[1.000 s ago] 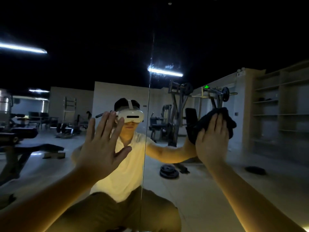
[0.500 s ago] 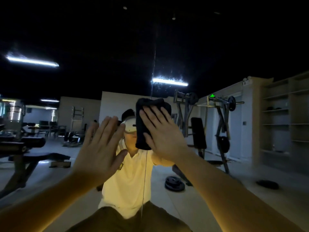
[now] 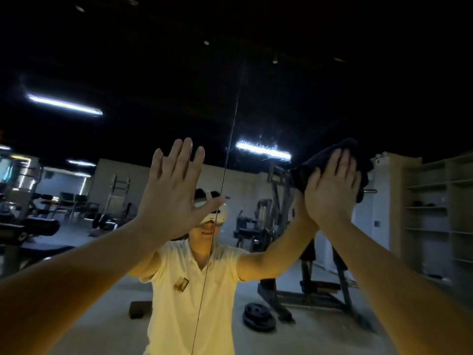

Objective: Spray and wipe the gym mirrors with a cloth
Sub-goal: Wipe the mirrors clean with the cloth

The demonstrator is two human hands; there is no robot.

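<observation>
- Across the whole view, the mirror (image 3: 332, 73) is spread, and it is divided by a thin vertical seam (image 3: 225, 201).
- Right of the seam, a weight machine (image 3: 294, 252) is reflected, and open shelving (image 3: 435, 213) is reflected further right of it.
- Just left of the seam, the left hand (image 3: 174, 190) is held up with its palm toward the glass. Its fingers are straight and spread, and nothing is held. Whether the glass is touched cannot be told.
- Well right of the seam, the right hand (image 3: 332, 193) is laid flat, fingers straight and close together, and is pressed onto the cloth.
- The dark cloth (image 3: 303, 175) is kept against the glass under that palm, bunched past the fingertips.
- Low and just right of the seam, stacked weight plates (image 3: 258, 319) are reflected on the floor.
- Low and left of the seam, a small dark block (image 3: 140, 309) is reflected.
</observation>
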